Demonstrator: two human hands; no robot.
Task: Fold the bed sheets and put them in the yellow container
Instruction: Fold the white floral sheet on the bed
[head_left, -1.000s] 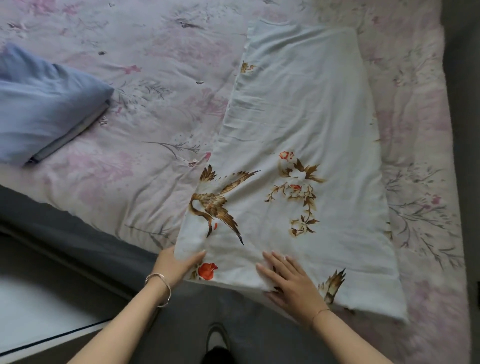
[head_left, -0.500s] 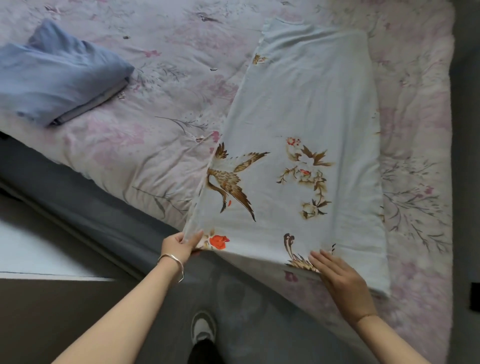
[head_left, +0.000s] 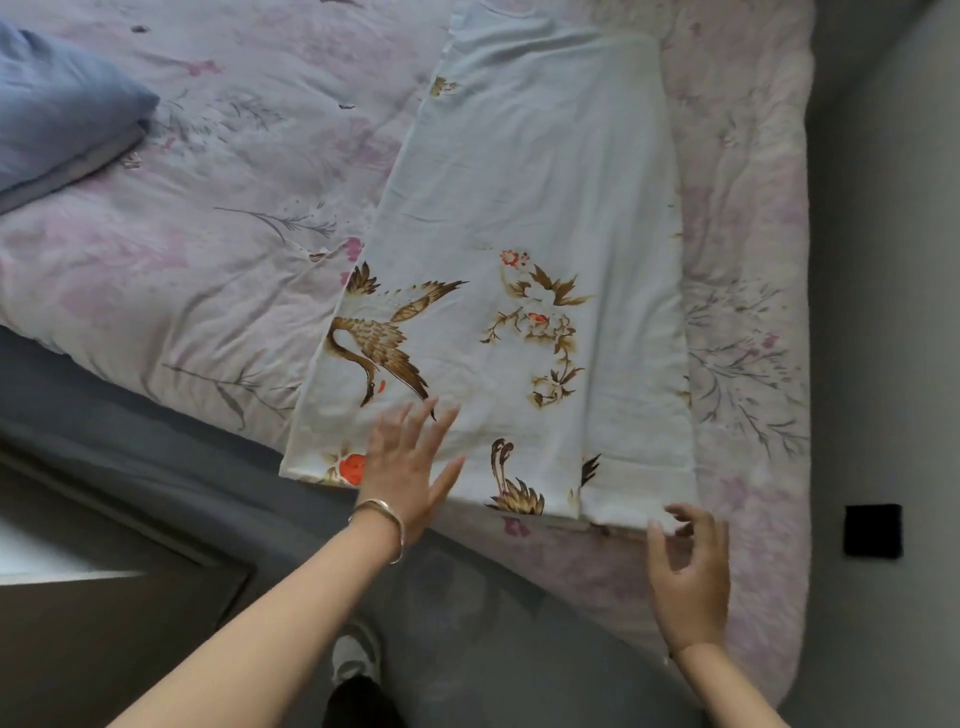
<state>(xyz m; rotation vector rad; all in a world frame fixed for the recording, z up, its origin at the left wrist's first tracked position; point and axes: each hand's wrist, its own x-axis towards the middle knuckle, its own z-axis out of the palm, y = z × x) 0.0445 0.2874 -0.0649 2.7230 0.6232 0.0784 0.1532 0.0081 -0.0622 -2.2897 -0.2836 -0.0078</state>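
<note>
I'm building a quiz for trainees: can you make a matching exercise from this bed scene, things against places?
1 bird-print sheet
2 blue folded sheet
3 left hand
4 right hand

A far left on the bed
B at the printed sheet's near right corner
C spread open beside the red flower
D laid out lengthwise, right of centre

Pairs: 1-D, 2-A, 3-C, 4-B

Bare bed cover (head_left: 223, 218) between white sheet (head_left: 535, 197) and folded blue sheet (head_left: 57, 119) far left, wall (head_left: 893, 208) close along right bed edge
</note>
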